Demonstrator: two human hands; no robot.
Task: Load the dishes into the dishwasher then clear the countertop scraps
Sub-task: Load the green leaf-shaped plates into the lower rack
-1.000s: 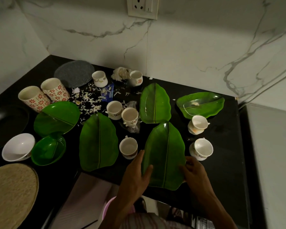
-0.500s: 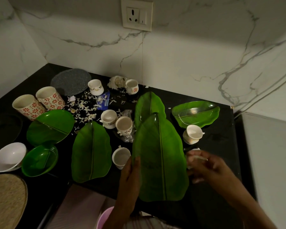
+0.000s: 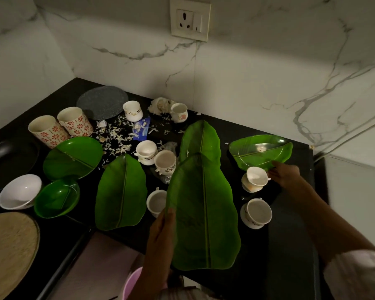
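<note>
From the head view, the left hand (image 3: 160, 237) grips the left edge of a leaf-shaped green plate (image 3: 204, 213) lifted above the dark desk (image 3: 290, 224), while the right hand (image 3: 285, 175), fingers loosely extended and holding nothing, reaches beside a tilted white cup (image 3: 256, 177) near another green leaf plate (image 3: 260, 151).

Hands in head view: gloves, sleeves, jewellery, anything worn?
Both hands are bare: no gloves, and no rings or watch visible in the dim light. The left hand shows a bare forearm to the frame edge. The right hand has a bare forearm ending in a loose pale pinkish sleeve near the elbow.
</note>
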